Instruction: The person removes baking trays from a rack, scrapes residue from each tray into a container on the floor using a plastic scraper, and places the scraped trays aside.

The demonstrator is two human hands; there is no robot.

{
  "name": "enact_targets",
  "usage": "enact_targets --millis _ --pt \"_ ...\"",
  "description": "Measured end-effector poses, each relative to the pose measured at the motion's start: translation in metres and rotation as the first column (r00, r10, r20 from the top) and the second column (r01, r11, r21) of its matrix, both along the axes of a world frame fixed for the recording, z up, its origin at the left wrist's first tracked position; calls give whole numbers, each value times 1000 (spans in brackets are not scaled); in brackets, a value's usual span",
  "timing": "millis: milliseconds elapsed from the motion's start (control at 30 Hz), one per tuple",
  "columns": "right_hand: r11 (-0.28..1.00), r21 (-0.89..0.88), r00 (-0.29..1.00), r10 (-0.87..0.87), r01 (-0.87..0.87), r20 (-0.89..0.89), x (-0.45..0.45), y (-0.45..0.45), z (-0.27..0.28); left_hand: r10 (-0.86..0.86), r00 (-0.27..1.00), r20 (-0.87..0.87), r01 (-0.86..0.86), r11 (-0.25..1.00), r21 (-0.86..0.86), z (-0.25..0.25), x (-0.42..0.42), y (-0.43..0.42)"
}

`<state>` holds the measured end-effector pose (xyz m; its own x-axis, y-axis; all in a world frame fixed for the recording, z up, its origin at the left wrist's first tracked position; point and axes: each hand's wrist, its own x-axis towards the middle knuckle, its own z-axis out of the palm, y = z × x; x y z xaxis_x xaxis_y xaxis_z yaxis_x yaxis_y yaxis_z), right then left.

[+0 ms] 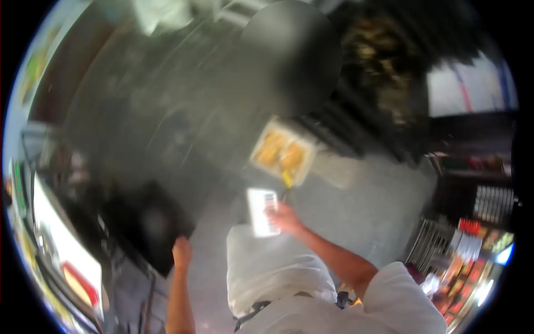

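My right hand [287, 218] is closed round the edge of a white slotted board or tray [262, 212], held in front of my light trousers. A thin tool with a yellow part [287, 178] extends forward from the same hand. Beyond it, a pale rectangular container [257, 155] on the floor holds orange-brown pieces. My left hand [182, 251] hangs low at the left beside a dark box-like object [147, 222]; its fingers look curled, but blur hides whether anything is in them.
Grey floor [150, 106] stretches ahead. Dark, blurred slatted shapes [389, 128] stand at the upper right. A metal rack [431, 242] and colourful goods [461, 278] are at the lower right. A white surface [64, 239] lies at the far left.
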<state>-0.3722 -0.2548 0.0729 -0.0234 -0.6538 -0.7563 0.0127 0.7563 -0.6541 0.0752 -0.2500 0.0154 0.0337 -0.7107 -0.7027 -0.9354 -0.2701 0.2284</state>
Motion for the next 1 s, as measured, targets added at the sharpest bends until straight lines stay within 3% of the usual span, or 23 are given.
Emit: enact_targets --millis 33,67,133,200,267,333,400,500,600,633,700,900,1000 --pt "995 -85 998 -55 52 -40 -7 4 4 242 921 -307 -237 970 51 0 -34 -9" --pt "983 -165 994 -97 86 -59 -13 4 9 462 700 -544 -432 881 193 4 -61 -13" --pt "962 -96 967 -256 255 3 -31 0 46 541 251 -803 -379 818 433 10 -121 -33" --pt "912 -60 914 -403 406 50 -54 5 87 492 457 -741 -338 867 367 101 -228 -87" --pt "840 -49 841 -536 540 72 -81 22 113 507 325 -799 -279 858 431 199 -310 -128" --pt "771 -59 770 -624 635 133 -103 46 121 582 187 -791 -161 813 560 244 -365 -150" --pt "708 -32 702 -692 706 168 -127 75 119 583 74 -809 -28 812 583 273 -420 -157" --pt "611 11 600 -779 791 181 -162 107 111 620 36 -784 -1 784 621 279 -509 -161" --pt "572 51 552 -809 819 200 -188 130 108 610 7 -792 -97 789 607 267 -581 -169" --pt "550 56 529 -823 833 207 -196 136 109 713 -51 -699 -105 692 714 264 -600 -173" --pt "538 56 513 -826 841 234 -212 150 109 731 -110 -674 -146 659 738 259 -630 -174" --pt "493 93 464 -857 865 226 -255 178 88 653 -335 -680 -197 657 728 254 -672 -163" --pt "504 77 480 -851 860 213 -279 187 88 637 -373 -675 -199 656 729 251 -672 -163"
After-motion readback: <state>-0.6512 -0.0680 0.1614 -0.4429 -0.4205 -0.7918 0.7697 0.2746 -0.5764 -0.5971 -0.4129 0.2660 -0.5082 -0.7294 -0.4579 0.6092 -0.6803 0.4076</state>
